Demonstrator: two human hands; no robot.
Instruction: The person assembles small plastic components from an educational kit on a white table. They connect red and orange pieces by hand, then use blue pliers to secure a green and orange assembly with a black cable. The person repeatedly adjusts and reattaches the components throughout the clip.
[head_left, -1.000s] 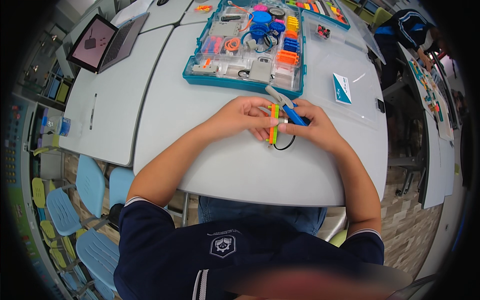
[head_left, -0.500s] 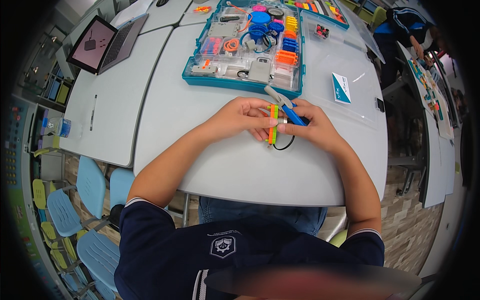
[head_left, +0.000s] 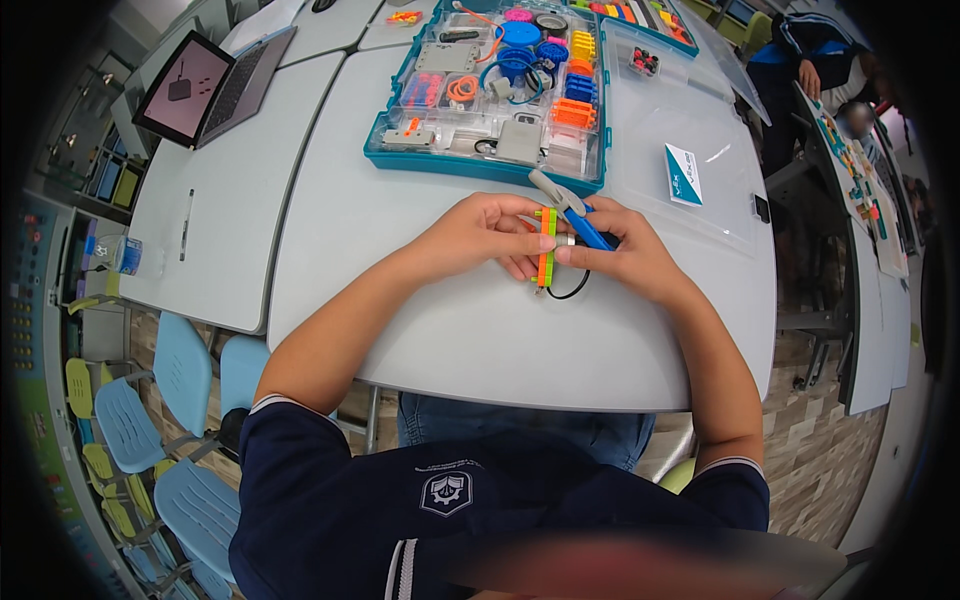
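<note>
Over the grey table, my left hand point(head_left: 490, 235) pinches an orange and green plastic building beam assembly point(head_left: 547, 262), which stands upright between my hands. My right hand point(head_left: 630, 250) is closed around a blue and grey hand tool point(head_left: 577, 213), like pliers, its grey end pointing up and left. The thumb of this hand presses near a small grey round part beside the beams. A thin black cable point(head_left: 570, 296) loops below the assembly toward my right hand. Some of my right fingers are hidden behind the tool.
Beyond my hands lies an open teal case point(head_left: 480, 172) with colourful building parts. Its clear lid point(head_left: 715, 140) carries a white and teal card point(head_left: 683, 176). A laptop point(head_left: 215, 90) and a pen point(head_left: 187, 225) rest on the left table. Another person point(head_left: 810, 75) works at the far right.
My hands and the parts in them have hardly moved. At the far right, the other person's hand and head have shifted slightly.
</note>
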